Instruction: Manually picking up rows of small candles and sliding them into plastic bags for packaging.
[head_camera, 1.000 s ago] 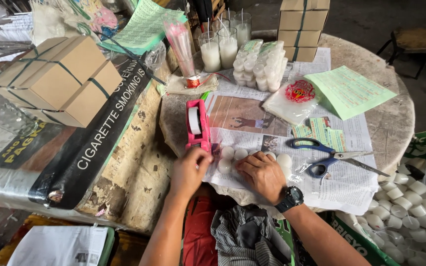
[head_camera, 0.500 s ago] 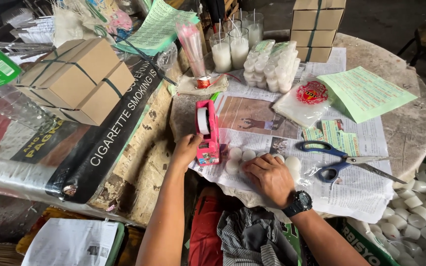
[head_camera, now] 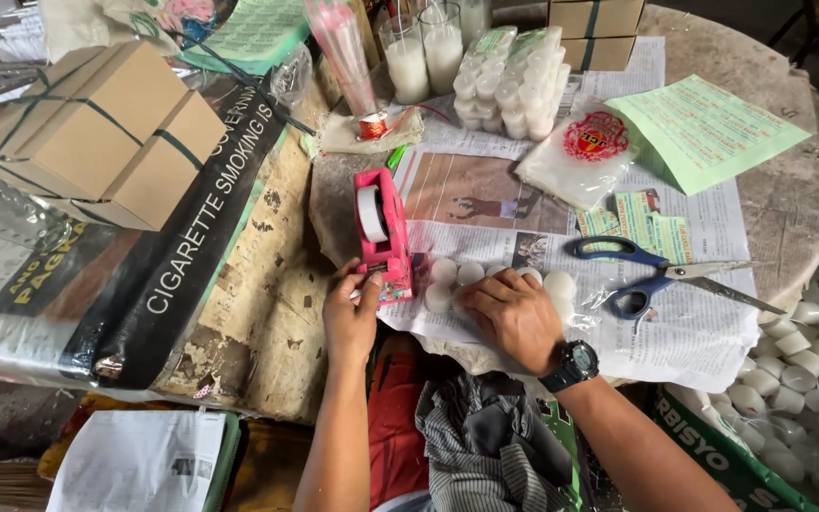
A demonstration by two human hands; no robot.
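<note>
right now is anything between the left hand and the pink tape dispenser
Nothing visible: the left hand already touches the near end of the pink tape dispenser. The right hand rests on the small white candles beside it.

Place: we see a small candle-packing workshop.
Signs: bagged candles (head_camera: 514,81), loose candles (head_camera: 812,370), strapped boxes (head_camera: 97,133), tape dispenser (head_camera: 381,232), scissors (head_camera: 656,277).

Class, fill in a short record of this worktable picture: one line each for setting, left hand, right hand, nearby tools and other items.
Setting: round table covered with newspaper
Left hand: at the near end of the pink tape dispenser
Right hand: pressing on a clear packet of white candles
Tools: blue scissors, right of the packet
Other items: strapped cardboard boxes, glass candles, green leaflets
</note>
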